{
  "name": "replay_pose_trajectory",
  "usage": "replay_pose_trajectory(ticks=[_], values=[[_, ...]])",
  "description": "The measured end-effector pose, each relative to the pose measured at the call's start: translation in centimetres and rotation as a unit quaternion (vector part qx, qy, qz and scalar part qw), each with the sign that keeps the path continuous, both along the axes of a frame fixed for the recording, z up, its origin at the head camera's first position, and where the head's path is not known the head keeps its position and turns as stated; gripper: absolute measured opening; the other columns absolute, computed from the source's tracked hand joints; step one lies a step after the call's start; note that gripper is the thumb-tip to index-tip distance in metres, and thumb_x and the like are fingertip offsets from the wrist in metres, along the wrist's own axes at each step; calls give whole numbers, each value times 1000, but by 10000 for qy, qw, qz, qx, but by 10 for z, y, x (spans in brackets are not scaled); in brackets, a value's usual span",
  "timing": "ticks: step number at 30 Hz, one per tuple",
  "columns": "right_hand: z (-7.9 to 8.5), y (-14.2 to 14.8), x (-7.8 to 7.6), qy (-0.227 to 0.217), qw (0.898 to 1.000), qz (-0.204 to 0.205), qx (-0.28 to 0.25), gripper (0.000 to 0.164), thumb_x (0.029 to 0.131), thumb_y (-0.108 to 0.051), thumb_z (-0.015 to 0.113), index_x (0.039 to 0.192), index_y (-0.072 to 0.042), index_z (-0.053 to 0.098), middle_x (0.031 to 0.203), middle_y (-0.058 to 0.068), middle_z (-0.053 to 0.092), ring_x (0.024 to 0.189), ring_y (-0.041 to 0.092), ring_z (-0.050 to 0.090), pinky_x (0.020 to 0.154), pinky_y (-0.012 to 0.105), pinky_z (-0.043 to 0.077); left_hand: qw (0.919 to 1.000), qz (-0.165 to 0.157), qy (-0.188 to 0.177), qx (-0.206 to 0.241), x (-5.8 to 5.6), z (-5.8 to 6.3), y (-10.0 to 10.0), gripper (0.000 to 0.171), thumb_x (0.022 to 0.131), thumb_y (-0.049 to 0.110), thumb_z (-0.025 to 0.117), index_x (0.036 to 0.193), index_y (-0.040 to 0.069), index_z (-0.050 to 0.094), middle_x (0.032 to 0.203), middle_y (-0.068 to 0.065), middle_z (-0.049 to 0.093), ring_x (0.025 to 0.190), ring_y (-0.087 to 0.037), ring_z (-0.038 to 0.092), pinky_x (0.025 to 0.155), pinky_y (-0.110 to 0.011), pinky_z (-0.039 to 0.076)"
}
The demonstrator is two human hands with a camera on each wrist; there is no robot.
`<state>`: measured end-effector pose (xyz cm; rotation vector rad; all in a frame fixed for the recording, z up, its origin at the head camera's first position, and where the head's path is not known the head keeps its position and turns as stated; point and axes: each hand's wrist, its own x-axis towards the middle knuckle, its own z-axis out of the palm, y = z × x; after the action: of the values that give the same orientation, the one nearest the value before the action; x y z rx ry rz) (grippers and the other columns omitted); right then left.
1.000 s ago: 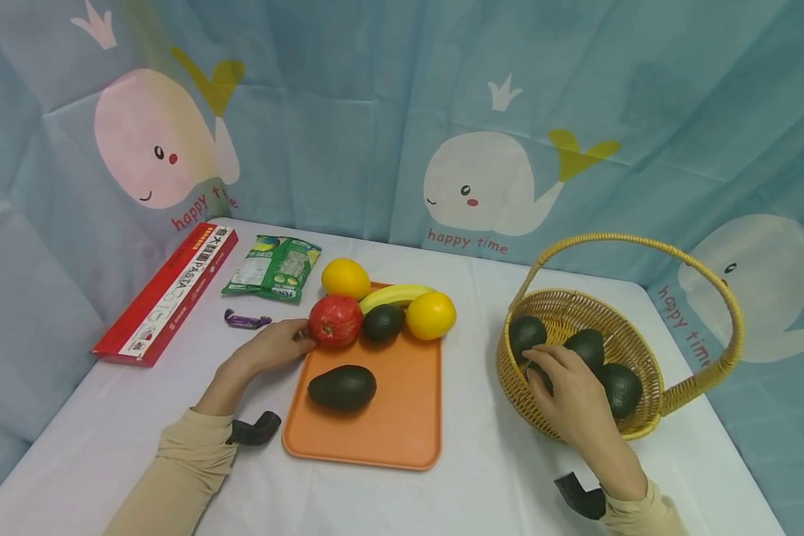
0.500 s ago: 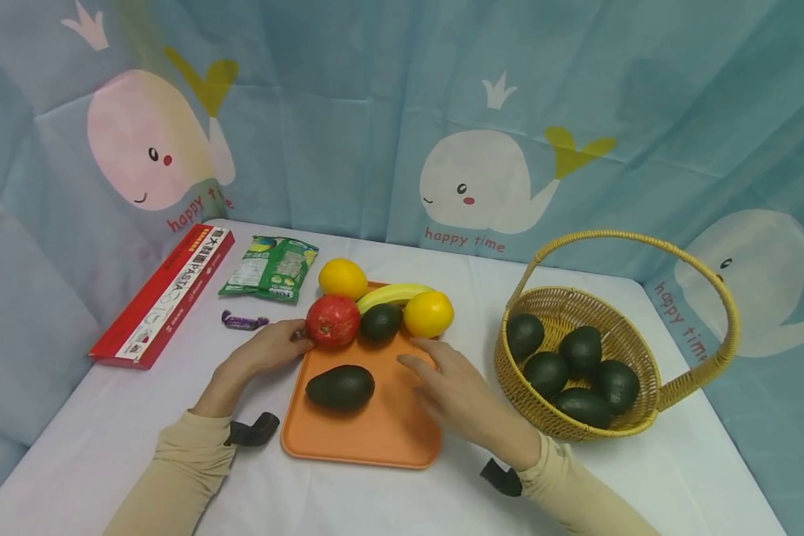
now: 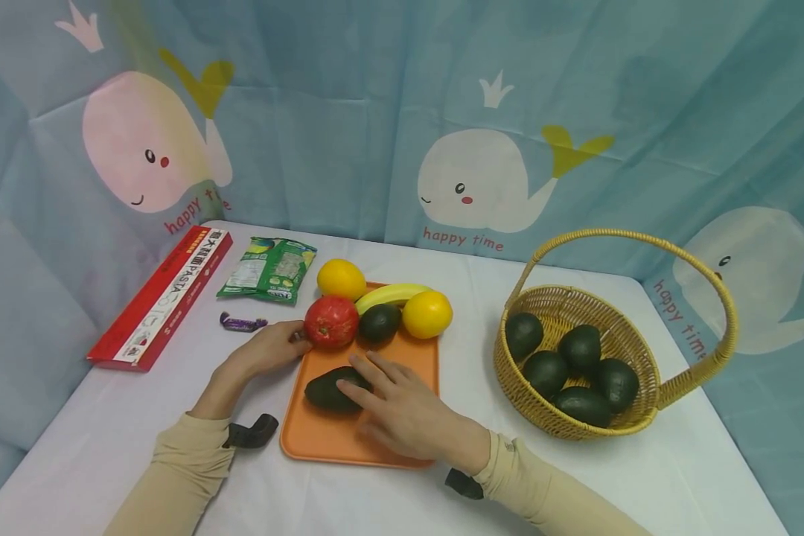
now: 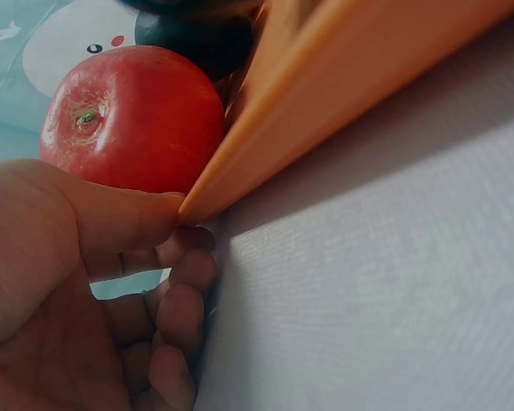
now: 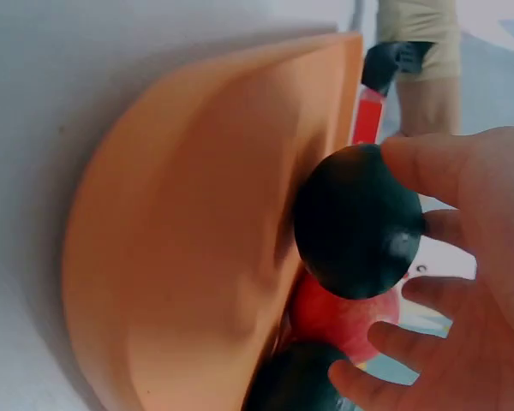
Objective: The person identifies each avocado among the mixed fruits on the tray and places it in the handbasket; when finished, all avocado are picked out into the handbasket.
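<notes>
**Blue curtain (image 3: 348, 164) behind white bench (image 3: 476, 357): orange tray (image 3: 321, 441) pinched at its rim, large avocado (image 3: 327, 392) under spread fingers**

Viewed from my remote post, the left grip (image 3: 275, 348) pinches the left rim of the orange tray, toward its far corner, with the thumb on the edge and the other fingers curled below. The right grip (image 3: 405, 413) stands over the right end of the large avocado, its fingers spread. I find it not closed round the fruit; firm contact I cannot confirm. The large avocado lies crosswise near the middle of the tray.

At the tray's far end I record a red pomegranate (image 3: 331, 321) just beside the left grip, a smaller avocado (image 3: 379, 323) to its right, a banana (image 3: 388, 293) behind that, and a yellow fruit (image 3: 429, 314) at the right. A second yellow fruit (image 3: 341, 279) sits behind the pomegranate.

Well apart on the right, I log a wicker basket (image 3: 517, 391) with an arched handle, holding five dark avocados (image 3: 618, 385). Bench left: a red box (image 3: 161, 301) marked PASTA, a green packet (image 3: 268, 270) and a small purple wrapper (image 3: 243, 322).
</notes>
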<state>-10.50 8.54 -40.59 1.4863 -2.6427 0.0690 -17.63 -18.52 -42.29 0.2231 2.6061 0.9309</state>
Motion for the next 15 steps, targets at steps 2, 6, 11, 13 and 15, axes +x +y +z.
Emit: replay_pose_trajectory(ticks=[2, 6, 11, 13, 15], values=[[-1, 0, 1, -101, 9999, -12, -77, 60, 94, -43, 61, 145, -21, 42, 159, 8, 31, 143, 31, 38, 110, 44, 43, 10000, -7, -6, 3, 0, 0, 0, 48, 95, 21, 54, 136, -5, 51, 115, -20, 64, 99, -30, 56, 97, -54, 48], [0, -1, 2, -200, 9993, 18, -304, 50, 91, -40, 65, 133, -19, 48, 153, 5, 42, 140, 28, 42, 112, 41, 42, 10000, -24, -6, 8, -1, -1, -1, 47, 95, 21, 55, 135, -4, 52, 112, -18, 64, 98, -29, 56, 95, -53, 49], [1, -3, 2, -22, 9988, 154, -461, 51, 88, -33, 72, 133, -22, 52, 137, 3, 53, 127, 20, 51, 111, 34, 43, 10000, -44, 64, 26, -1, -2, -2, 46, 95, 21, 55, 133, -4, 53, 109, -17, 65, 95, -28, 56, 93, -51, 49], [2, -4, 2, 29, 9988, 191, -445, 54, 88, -31, 73, 137, -26, 52, 132, 2, 54, 121, 18, 53, 109, 32, 44, 9999, -42, 96, 16, -1, -3, -2, 45, 95, 21, 54, 133, -4, 54, 106, -16, 65, 94, -27, 56, 90, -49, 50], [3, -4, 2, 5, 9989, 226, -404, 56, 87, -31, 73, 139, -30, 52, 133, 3, 53, 119, 17, 54, 107, 32, 45, 9999, -36, 104, -2, -1, -4, -1, 46, 95, 22, 54, 133, -4, 53, 105, -16, 65, 93, -27, 56, 88, -48, 50]])
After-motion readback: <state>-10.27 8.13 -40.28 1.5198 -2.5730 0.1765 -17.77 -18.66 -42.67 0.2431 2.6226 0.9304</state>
